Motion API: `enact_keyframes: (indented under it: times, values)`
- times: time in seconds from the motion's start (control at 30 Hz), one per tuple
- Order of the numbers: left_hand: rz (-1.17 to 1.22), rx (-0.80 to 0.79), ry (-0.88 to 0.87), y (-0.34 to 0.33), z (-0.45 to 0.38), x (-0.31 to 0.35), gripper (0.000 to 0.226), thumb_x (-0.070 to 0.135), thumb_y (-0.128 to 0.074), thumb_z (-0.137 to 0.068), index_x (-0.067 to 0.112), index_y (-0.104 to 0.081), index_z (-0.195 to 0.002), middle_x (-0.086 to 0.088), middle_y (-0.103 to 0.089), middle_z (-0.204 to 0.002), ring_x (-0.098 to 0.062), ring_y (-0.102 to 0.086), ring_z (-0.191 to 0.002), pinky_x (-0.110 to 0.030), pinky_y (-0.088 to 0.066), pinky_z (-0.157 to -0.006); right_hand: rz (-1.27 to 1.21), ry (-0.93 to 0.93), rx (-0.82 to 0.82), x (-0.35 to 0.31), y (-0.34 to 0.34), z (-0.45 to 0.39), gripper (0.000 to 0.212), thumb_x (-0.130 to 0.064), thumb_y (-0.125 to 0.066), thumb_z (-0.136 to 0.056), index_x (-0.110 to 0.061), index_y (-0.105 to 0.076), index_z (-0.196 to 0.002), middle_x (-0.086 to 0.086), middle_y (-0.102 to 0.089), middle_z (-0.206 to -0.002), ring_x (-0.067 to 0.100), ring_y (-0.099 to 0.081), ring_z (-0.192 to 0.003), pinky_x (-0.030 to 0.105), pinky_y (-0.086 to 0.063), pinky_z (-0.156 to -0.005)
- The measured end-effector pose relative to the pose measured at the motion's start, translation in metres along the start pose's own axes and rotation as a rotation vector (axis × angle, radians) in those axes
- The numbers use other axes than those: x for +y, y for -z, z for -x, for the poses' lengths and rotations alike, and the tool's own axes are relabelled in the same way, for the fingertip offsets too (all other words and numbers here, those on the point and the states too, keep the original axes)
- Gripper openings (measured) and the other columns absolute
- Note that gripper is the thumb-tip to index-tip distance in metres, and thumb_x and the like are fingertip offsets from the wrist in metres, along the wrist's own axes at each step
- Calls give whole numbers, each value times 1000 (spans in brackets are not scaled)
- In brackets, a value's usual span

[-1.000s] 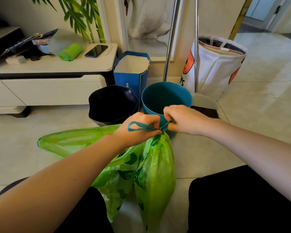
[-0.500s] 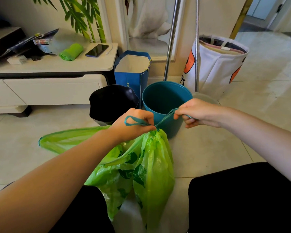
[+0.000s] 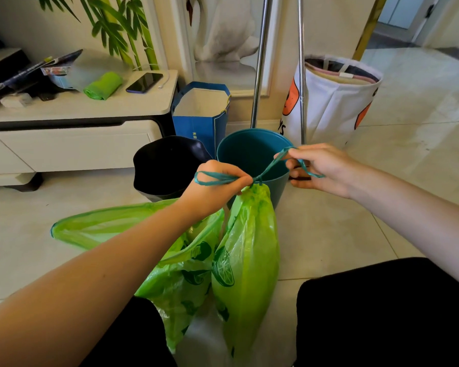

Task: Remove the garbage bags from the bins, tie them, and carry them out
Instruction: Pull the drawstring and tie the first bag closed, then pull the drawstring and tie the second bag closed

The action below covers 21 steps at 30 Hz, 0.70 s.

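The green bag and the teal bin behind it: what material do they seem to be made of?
Green bag: thin plastic film, likely; glossy, translucent, wrinkled, gathered at its neck.
Teal bin: probably moulded hard plastic; smooth, even rim, uniform matte colour.

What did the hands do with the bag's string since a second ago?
The right hand drew away to the right, pulling its end of the teal drawstring taut and cinching the neck of the green garbage bag. The left hand kept its grip on the other loop in about the same place. The second green bag and both bins stayed put.
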<state>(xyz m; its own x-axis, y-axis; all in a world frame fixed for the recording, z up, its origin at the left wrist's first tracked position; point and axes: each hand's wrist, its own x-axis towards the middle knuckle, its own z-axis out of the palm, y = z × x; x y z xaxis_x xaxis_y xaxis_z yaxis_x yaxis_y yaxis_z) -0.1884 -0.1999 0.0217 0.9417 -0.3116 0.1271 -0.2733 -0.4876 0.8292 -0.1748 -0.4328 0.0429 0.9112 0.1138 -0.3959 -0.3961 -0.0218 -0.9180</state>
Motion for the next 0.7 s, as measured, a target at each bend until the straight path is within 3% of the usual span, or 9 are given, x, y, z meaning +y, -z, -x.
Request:
enact_keyframes:
  times: [0.23,0.37,0.5,0.6,0.7]
  values:
    - [-15,-36,72,-11,-3,-12,9,20,-71,-81,15,-79,-80,5,-72,-67,0,-65,-57,-12,-50,-57,103,-267,157,9,12,-6,25,-23,-52,-94,-15,-71,-80,-10,-60,-60,7,-48,-58,28,-48,-69]
    - [-198,-329,207,-2,-1,-31,12,21,-72,-79,12,-79,-76,5,-71,-64,-9,-67,-60,-16,-48,-60,284,-445,194,20,18,-9,24,-21,-53,-93,-12,-74,-86,-7,-60,-68,10,-51,-64,31,-49,-71]
    - [-181,-502,364,7,7,-41,20,28,-68,-84,11,-76,-87,2,-75,-84,-14,-71,-73,-21,-54,-65,584,-474,206,30,16,-8,23,-20,-56,-92,-10,-76,-88,0,-67,-73,14,-58,-71,36,-54,-82]
    - [-122,-510,485,18,14,-46,22,32,-67,-85,13,-72,-93,1,-75,-90,-14,-69,-72,-27,-53,-69,769,-510,136,32,9,-6,21,-22,-56,-92,-12,-75,-92,3,-72,-84,17,-64,-77,39,-56,-86]
    - [18,-364,544,35,18,-46,19,23,-64,-88,8,-71,-98,-5,-75,-92,-15,-64,-65,-23,-47,-60,1000,-471,52,30,0,-6,16,-25,-59,-90,-13,-67,-98,3,-73,-93,18,-67,-83,39,-56,-85]
